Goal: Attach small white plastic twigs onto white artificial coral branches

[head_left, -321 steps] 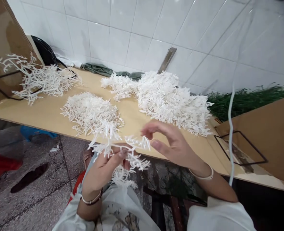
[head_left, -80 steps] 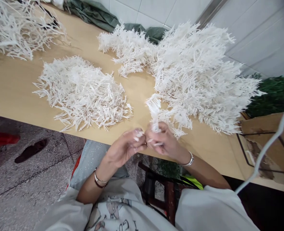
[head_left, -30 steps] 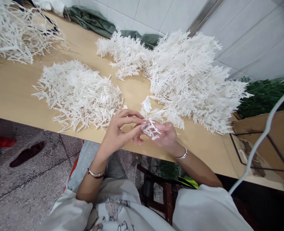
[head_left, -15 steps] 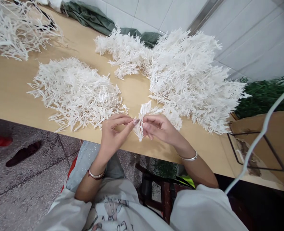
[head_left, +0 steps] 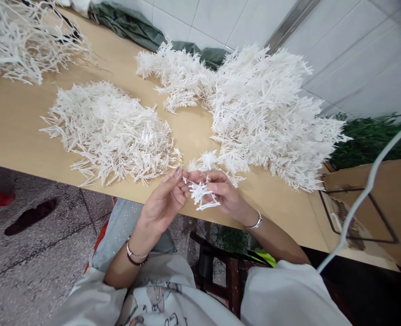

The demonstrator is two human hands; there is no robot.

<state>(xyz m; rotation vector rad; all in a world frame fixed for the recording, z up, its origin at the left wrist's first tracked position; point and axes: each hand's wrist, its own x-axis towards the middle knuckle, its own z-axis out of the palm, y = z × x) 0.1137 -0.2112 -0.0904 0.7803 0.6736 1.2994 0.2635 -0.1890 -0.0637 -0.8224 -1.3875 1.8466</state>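
Observation:
Between my hands is a small white branching plastic sprig (head_left: 203, 197), its tips hanging toward the table's front edge. My right hand (head_left: 225, 194) is closed on it with thumb and fingers. My left hand (head_left: 164, 197), palm turned partly upward, pinches the thin stem end at the sprig's left. To the left lies a heap of white sprigs (head_left: 108, 131). Just beyond my fingers a few loose white pieces (head_left: 209, 159) rest on the table (head_left: 190, 131). A larger, bushier white pile (head_left: 264, 113) spreads to the right and back.
A tangle of long white strands (head_left: 20, 40) lies at the far left. Dark green cloth (head_left: 126, 22) runs along the tiled wall. At right are green artificial foliage (head_left: 373, 136), a cardboard box (head_left: 390, 190), a thin black frame (head_left: 366, 213) and a pale cable (head_left: 366, 190).
My left hand has rolled palm-up and shifted slightly left. The sprig, which was upright between my fingertips, now tips down toward me. My right hand has lowered a little.

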